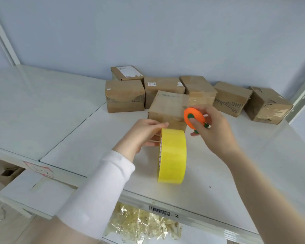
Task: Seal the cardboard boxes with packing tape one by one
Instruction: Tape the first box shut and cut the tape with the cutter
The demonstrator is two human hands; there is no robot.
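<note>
white shelf (60, 120), boxes (167, 106), left grip (143, 136) holding tape roll (173, 155) — right grip (213, 131) holding cutter (194, 118)

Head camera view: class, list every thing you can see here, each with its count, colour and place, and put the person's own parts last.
cardboard boxes: seven, brown, clustered at the back of the table
tape roll: one, yellow, standing on edge in front of the boxes
disc: one, orange with green parts, in the right hand
table: one, white, under the boxes
barcode label: one, white, on the table's front edge
plastic bag: one, clear, below the table
sleeve: one, white, on the left forearm
left hand: one, fingers holding the tape roll's side
right hand: one, fingers pinching the disc
</note>
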